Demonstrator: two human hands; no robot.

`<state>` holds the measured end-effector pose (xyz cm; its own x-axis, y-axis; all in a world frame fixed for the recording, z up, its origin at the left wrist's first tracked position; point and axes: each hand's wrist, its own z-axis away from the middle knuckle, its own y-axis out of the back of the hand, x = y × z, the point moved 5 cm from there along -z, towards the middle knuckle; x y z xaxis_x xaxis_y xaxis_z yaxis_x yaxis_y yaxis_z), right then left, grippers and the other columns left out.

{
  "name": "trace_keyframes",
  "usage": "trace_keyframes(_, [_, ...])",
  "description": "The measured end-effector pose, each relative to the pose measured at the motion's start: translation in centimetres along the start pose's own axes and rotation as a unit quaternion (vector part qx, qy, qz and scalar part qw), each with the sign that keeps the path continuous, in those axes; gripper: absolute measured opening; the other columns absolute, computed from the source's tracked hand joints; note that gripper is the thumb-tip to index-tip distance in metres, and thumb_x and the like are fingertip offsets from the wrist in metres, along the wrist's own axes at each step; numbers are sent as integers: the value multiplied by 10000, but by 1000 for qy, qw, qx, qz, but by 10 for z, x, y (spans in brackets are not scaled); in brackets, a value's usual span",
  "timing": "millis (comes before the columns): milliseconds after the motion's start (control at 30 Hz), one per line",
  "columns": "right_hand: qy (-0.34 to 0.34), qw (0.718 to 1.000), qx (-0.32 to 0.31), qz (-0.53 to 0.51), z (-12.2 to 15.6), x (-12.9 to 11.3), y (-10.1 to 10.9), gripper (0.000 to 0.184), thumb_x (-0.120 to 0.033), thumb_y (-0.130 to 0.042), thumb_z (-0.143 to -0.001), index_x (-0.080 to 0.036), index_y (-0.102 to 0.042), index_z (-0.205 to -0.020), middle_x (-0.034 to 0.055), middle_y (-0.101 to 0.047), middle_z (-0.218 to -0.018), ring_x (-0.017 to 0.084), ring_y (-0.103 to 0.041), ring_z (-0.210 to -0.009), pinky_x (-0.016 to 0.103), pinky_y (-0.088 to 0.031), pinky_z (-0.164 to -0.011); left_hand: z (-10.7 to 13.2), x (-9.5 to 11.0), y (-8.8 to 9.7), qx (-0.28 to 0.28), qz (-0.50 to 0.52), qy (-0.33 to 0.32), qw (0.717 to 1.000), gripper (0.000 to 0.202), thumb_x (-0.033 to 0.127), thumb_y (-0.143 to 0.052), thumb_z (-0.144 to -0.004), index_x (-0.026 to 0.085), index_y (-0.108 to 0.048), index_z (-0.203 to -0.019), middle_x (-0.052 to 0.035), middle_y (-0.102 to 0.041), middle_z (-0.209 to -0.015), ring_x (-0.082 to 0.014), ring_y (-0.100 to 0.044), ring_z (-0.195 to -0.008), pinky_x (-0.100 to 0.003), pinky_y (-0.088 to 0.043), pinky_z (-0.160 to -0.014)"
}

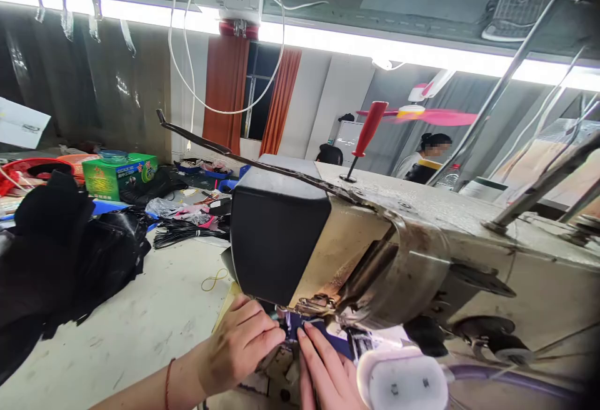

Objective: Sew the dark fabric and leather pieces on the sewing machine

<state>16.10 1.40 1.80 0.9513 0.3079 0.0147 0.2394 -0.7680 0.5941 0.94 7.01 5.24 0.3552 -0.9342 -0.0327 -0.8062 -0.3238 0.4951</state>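
Note:
A worn beige and black sewing machine (pixel 356 241) fills the middle of the view. Under its head lies a small dark blue piece of fabric (pixel 323 335). My left hand (pixel 241 341) is curled, with its fingertips pinching the left edge of that fabric beside the needle. My right hand (pixel 325 375) lies flat with its fingers stretched out and pressed on the fabric from the front. The needle area is partly hidden by the machine head. A white lamp housing (pixel 403 382) sits just right of my right hand.
A pile of black fabric (pixel 65 254) lies at the left on the pale table (pixel 154 316). A green box (pixel 119 175), red baskets (pixel 35 166) and black cords (pixel 182 232) lie farther back. A red-handled screwdriver (pixel 365 138) stands on the machine. A person (pixel 424 160) sits beyond.

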Motion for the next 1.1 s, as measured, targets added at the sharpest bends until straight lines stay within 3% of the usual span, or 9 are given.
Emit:
trace_keyframes(200, [-55,992,45,-109,3,17,-13,546,-117,-574,-843,-388,-552,-1315,18,-711,-1180,252,-680,-992,390,-592,-820,-5,-4,-3,6,-8,18,1000,332,160,-334,-1046,151,-643,-927,-11,-593,-761,-166,-457,-707,-328,-294,-682])
trace_keyframes(433, [-70,990,56,-105,4,18,-20,376,-182,-589,-852,-261,-660,-1212,81,-741,-1078,243,-676,-934,369,-560,-856,-9,-4,-1,33,-4,32,999,342,142,-330,-1044,157,-648,-921,-10,-599,-763,-156,-467,-689,-312,-342,-666])
trace_keyframes(667, [-64,988,68,-119,3,16,-17,391,-189,-557,-879,-282,-634,-1251,48,-738,-1116,213,-688,-923,330,-557,-852,-7,-8,-2,35,2,28,999,350,152,-332,-1048,169,-661,-928,0,-612,-760,-140,-489,-663,-299,-358,-639])
trace_keyframes(900, [34,998,49,29,1,4,-10,541,-210,-610,-827,-213,-533,-1362,83,-700,-1209,261,-687,-969,383,-575,-849,4,-22,-9,23,29,2,999,287,147,-390,-1034,196,-669,-985,2,-658,-820,-114,-559,-695,-265,-386,-626])
trace_keyframes(1100, [40,996,41,71,1,-2,-9,495,-226,-621,-813,-169,-583,-1303,94,-700,-1205,283,-668,-1004,412,-572,-873,2,-25,-9,30,41,-8,999,300,149,-388,-1034,197,-675,-957,1,-659,-814,-117,-564,-707,-256,-412,-649])
